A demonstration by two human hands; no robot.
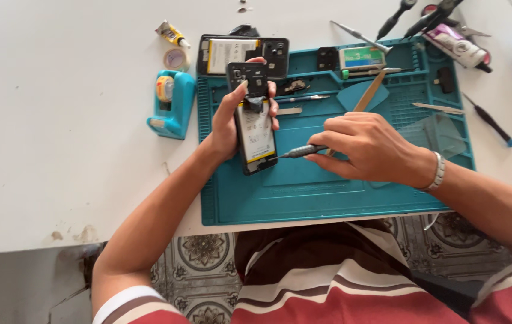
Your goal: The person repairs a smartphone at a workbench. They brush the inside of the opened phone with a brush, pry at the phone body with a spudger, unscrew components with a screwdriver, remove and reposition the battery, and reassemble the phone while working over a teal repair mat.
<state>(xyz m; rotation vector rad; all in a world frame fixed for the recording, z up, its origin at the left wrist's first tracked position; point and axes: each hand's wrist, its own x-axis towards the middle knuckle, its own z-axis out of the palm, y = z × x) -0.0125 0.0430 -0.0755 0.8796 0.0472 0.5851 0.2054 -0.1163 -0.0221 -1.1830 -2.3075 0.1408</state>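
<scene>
Two hands over the teal mat (pixel 304 192): left hand (pixel 227 123) fingers clasp an opened phone (pixel 255 126), right hand (pixel 367 147) fingers pinch a screwdriver (pixel 301 151).

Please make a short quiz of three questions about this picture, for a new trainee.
1. True or false: the left hand holds the opened phone above the teal mat.
2. What does the right hand hold? A. tweezers B. screwdriver C. glue tube
3. Fill in: the teal tape dispenser stands on the ___ table, beside the mat.

Key: 1 true; 2 B; 3 white.
</scene>
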